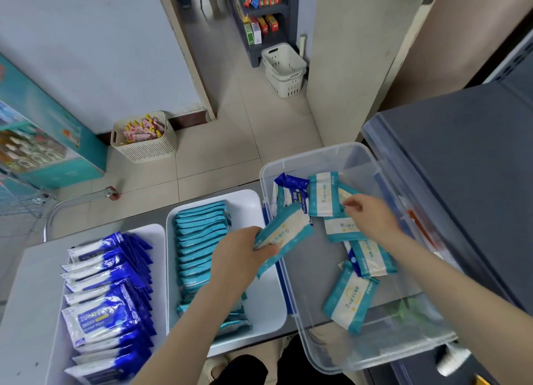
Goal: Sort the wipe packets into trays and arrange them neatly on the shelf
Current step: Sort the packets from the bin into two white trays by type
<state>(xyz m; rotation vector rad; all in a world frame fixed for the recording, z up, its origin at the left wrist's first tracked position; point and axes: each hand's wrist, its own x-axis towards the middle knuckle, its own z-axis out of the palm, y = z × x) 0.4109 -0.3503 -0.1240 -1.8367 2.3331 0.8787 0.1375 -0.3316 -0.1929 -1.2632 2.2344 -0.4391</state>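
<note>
My left hand [243, 256] grips a teal-and-white wipe packet [284, 234] over the gap between the middle tray and the clear plastic bin [311, 156]. My right hand [370, 215] reaches into the bin and pinches another teal packet [344, 195] near the far end. Several more teal packets [350, 299] and one dark blue packet [292, 187] lie loose in the bin. The middle white tray [265, 298] holds a row of upright teal packets [202, 240]. The left white tray [157, 234] holds a row of blue-and-white packets [106, 298].
Both trays and the bin sit on a grey surface [26, 292]. A dark grey cabinet top [461, 159] stands to the right. On the tiled floor beyond are a basket of snacks [144, 138], an empty white basket [284, 70] and a shelf of goods [259, 18].
</note>
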